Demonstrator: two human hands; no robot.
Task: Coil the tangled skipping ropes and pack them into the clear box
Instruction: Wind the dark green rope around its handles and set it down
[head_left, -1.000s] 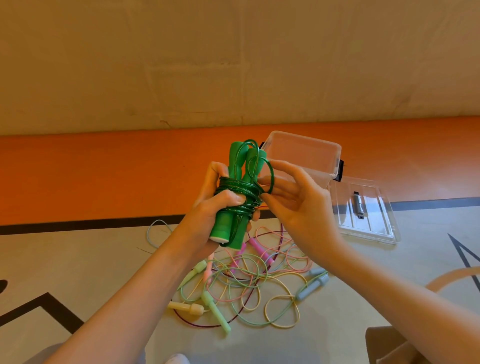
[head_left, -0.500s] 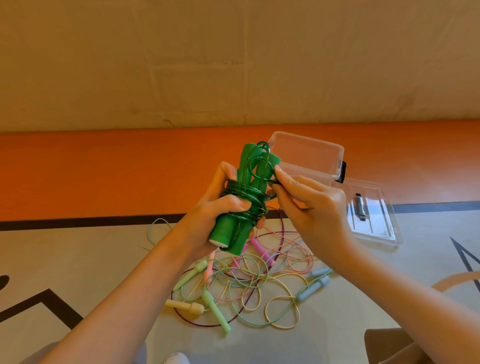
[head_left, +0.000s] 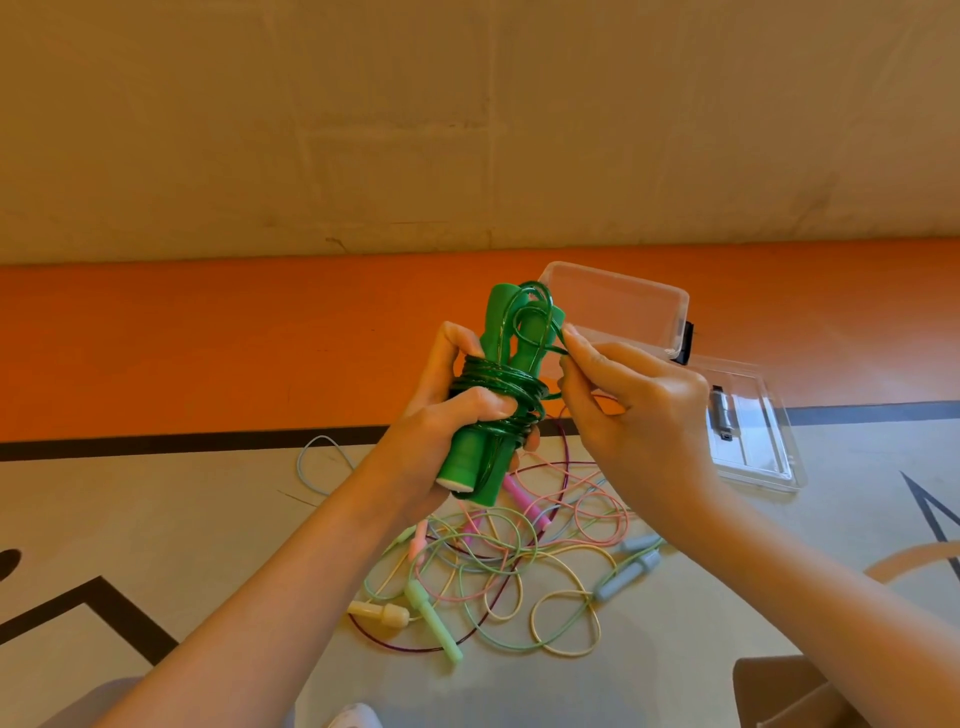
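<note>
The left hand (head_left: 441, 431) is gripping the coiled green skipping rope (head_left: 498, 395); the right hand (head_left: 639, 415) is pinching its cord. The clear rectangular plastic box (head_left: 623, 306) is sitting empty on the floor (head_left: 208, 519).

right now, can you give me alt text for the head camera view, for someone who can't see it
A person's left hand grips a dark green skipping rope coiled round its two handles, while the right hand pinches the rope's loose end. Below lies a tangle of pastel ropes on the floor; behind, an open clear box and its lid.
</note>
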